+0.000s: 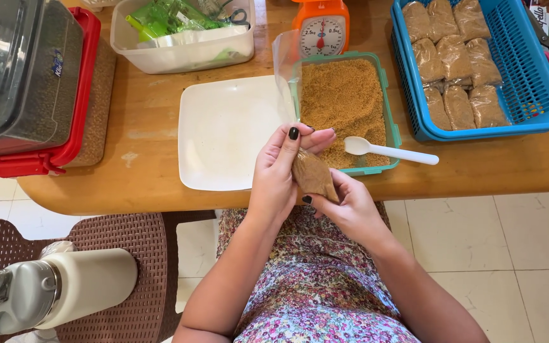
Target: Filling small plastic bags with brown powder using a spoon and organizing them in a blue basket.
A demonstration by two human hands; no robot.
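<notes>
Clear plastic forms the small bag (305,127) that is held upright above the table edge, its lower end packed with brown granules and its open upper part rising in front of the green-rimmed tub (344,108). In the head view, the bag is pinched partway up by the left hand (277,174), thumb and fingers closed on the film, while the filled bottom is cupped and gripped from below by the right hand (344,206). Both grips are closed on the bag; nothing else is held.

The tub, full of the same brown granules, is set just behind the bag, with a white plastic spoon (386,150) laid across its near corner, its handle jutting past the rim. A white square plate (223,130) lies just left of the tub. An orange kitchen scale (321,28) stands behind the tub, and a blue basket (541,108) of filled packets sits to the right.

Spillage is judged the main risk: the bag's mouth is unsealed and the film is limp, so a tilt or a hard squeeze on the packed end could push granules out onto the lap or floor, since the bag is held beyond the table edge. The spoon could also be knocked off by a passing wrist, given its overhanging handle.
</notes>
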